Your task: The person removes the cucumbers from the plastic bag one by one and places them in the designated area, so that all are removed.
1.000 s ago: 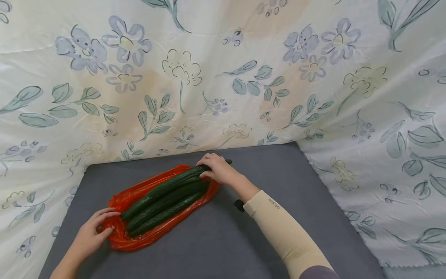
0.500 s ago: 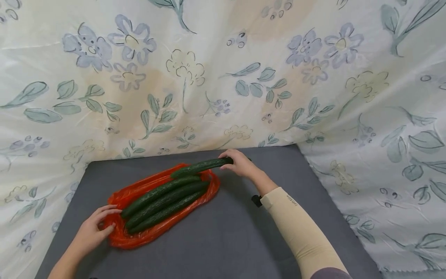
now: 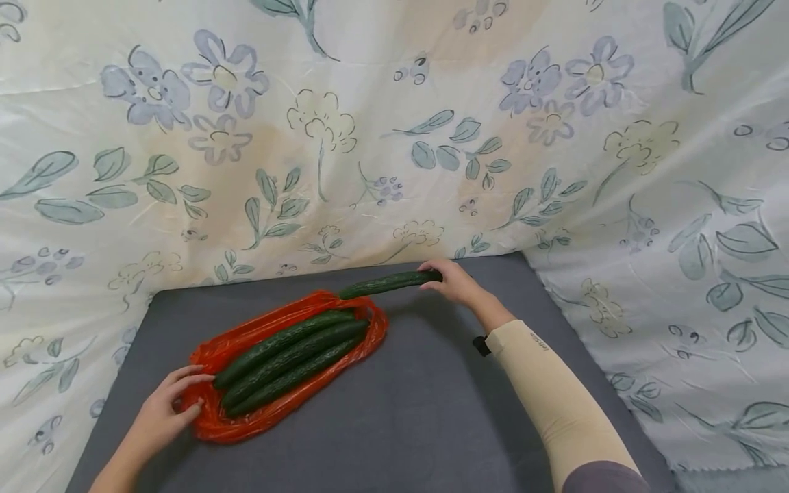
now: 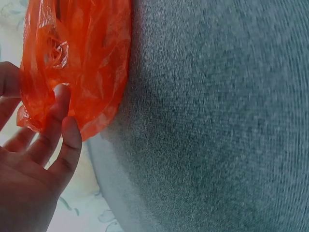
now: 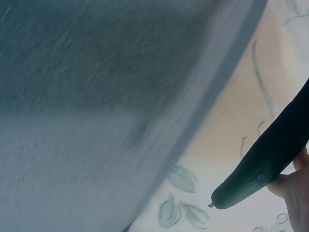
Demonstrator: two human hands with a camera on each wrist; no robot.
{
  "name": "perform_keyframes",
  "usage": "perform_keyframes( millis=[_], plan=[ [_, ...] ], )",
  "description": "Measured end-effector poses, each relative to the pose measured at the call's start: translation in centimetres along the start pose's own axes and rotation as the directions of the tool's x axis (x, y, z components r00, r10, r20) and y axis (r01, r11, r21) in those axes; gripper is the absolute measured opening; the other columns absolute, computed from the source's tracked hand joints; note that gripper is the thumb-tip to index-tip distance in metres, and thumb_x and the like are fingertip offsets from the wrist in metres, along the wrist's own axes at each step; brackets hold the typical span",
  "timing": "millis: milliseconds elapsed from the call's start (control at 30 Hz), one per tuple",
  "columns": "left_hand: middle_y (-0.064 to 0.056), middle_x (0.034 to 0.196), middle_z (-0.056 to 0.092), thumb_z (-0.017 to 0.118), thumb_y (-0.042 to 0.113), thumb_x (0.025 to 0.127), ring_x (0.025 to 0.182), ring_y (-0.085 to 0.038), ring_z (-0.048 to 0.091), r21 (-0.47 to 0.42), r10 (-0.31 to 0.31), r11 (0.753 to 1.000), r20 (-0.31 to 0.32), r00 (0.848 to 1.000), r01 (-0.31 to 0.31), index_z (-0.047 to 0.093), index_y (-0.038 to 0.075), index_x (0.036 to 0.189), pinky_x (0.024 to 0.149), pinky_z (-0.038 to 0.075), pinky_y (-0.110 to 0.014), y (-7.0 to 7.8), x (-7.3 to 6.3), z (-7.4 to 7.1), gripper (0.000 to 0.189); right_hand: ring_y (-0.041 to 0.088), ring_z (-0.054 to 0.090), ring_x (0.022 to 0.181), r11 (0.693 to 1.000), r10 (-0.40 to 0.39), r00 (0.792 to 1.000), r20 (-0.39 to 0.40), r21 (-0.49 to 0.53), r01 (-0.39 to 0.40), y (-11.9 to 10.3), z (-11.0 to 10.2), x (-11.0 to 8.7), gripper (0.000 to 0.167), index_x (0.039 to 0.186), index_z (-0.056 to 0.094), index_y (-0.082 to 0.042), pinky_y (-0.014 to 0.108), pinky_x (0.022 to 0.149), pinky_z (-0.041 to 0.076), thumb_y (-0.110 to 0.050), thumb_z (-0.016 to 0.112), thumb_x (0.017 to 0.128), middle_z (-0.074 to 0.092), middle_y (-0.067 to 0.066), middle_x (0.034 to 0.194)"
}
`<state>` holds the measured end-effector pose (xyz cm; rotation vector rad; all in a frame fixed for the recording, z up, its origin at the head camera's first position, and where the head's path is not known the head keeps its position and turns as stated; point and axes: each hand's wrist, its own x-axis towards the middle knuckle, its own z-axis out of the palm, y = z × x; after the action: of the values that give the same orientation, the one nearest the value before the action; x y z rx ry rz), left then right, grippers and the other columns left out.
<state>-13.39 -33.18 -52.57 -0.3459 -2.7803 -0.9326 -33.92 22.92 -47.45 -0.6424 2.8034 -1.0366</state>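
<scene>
A long dark green cucumber [image 3: 390, 282] is gripped near its right end by my right hand [image 3: 455, 282], beyond the right end of the red bag. In the right wrist view the held cucumber [image 5: 268, 157] shows its rounded end, with part of the hand [image 5: 295, 186] under it. Several more cucumbers [image 3: 290, 356] lie side by side in the open red plastic bag [image 3: 246, 333]. My left hand [image 3: 161, 412] rests at the bag's near left end, thumb and fingers apart. The left wrist view shows its loosely bent fingers [image 4: 50, 130] touching the thin red plastic [image 4: 96, 72].
A grey-covered table [image 3: 394, 411] lies under everything. Flower-patterned cloth [image 3: 370, 171] hangs along its back edge, with more at the left and right sides. A small black object [image 3: 481, 346] sits at my right wrist, beside the beige sleeve [image 3: 542, 397].
My right hand has drawn the cucumber up and to the right, out of the bag, away from the other cucumbers. The left hand has stayed at the bag's left end.
</scene>
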Motion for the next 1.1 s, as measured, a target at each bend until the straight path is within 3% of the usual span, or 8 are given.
perform_keyframes(
  millis=[333, 433, 567, 700, 867, 1100],
  plan=[
    [-0.018, 0.132, 0.055, 0.074, -0.005, 0.079, 0.097, 0.015, 0.034, -0.001, -0.018, 1.000, 0.002, 1.000, 0.018, 0.072, 0.010, 0.113, 0.059, 0.037, -0.024, 0.1, 0.1, 0.1, 0.037, 0.033, 0.054, 0.121, 0.998, 0.061, 0.998, -0.003, 0.033, -0.060, 3.0, -1.3, -0.7, 0.041, 0.130, 0.063, -0.010, 0.051, 0.100, 0.045, -0.020, 0.074, 0.092, 0.059, 0.013, 0.134],
    [-0.020, 0.134, 0.052, 0.072, -0.007, 0.079, 0.080, 0.007, 0.040, -0.012, -0.007, 1.000, 0.022, 1.000, 0.007, 0.071, 0.010, 0.115, 0.055, 0.035, -0.024, 0.3, 0.4, 0.2, 0.040, 0.036, 0.051, 0.124, 0.995, 0.096, 0.995, -0.016, 0.040, -0.095, 4.1, -2.0, -1.1, 0.041, 0.131, 0.062, -0.009, 0.054, 0.101, 0.043, -0.018, 0.074, 0.093, 0.057, 0.016, 0.136],
    [-0.022, 0.136, 0.050, 0.070, -0.009, 0.077, 0.062, -0.001, 0.035, -0.031, 0.005, 1.000, 0.043, 0.999, -0.003, 0.071, 0.009, 0.115, 0.052, 0.032, -0.024, 0.5, 0.9, 0.6, 0.042, 0.037, 0.049, 0.126, 0.985, 0.169, 0.985, -0.033, 0.030, -0.168, 6.0, -2.4, -1.7, 0.041, 0.131, 0.061, -0.009, 0.055, 0.102, 0.042, -0.019, 0.073, 0.093, 0.055, 0.016, 0.138],
    [-0.022, 0.136, 0.049, 0.069, -0.009, 0.075, 0.060, -0.002, 0.032, -0.028, -0.009, 1.000, 0.046, 0.999, 0.010, 0.071, 0.009, 0.115, 0.053, 0.030, -0.025, 0.6, 1.0, 0.9, 0.044, 0.039, 0.050, 0.126, 0.981, 0.193, 0.981, -0.025, -0.013, -0.193, 7.5, -2.4, -2.1, 0.041, 0.131, 0.062, -0.008, 0.056, 0.103, 0.041, -0.019, 0.074, 0.093, 0.055, 0.017, 0.136],
    [-0.021, 0.135, 0.050, 0.071, -0.009, 0.075, 0.073, -0.003, 0.039, -0.011, -0.038, 0.999, 0.040, 0.998, 0.038, 0.071, 0.010, 0.115, 0.054, 0.031, -0.025, 0.3, 0.6, 0.8, 0.044, 0.040, 0.050, 0.127, 0.983, 0.167, 0.985, -0.042, -0.067, -0.169, 8.6, -2.5, -1.9, 0.040, 0.128, 0.063, -0.007, 0.059, 0.106, 0.037, -0.015, 0.075, 0.091, 0.057, 0.018, 0.133],
    [-0.020, 0.132, 0.046, 0.070, -0.010, 0.074, 0.082, -0.007, 0.038, 0.021, -0.054, 0.998, 0.026, 0.998, 0.053, 0.071, 0.010, 0.115, 0.055, 0.029, -0.026, -0.2, 0.4, 0.2, 0.046, 0.042, 0.044, 0.132, 0.969, 0.173, 0.983, -0.063, -0.165, -0.181, 9.7, -1.9, -1.0, 0.039, 0.126, 0.065, -0.009, 0.068, 0.112, 0.020, -0.019, 0.076, 0.090, 0.058, 0.016, 0.133]
  ],
)
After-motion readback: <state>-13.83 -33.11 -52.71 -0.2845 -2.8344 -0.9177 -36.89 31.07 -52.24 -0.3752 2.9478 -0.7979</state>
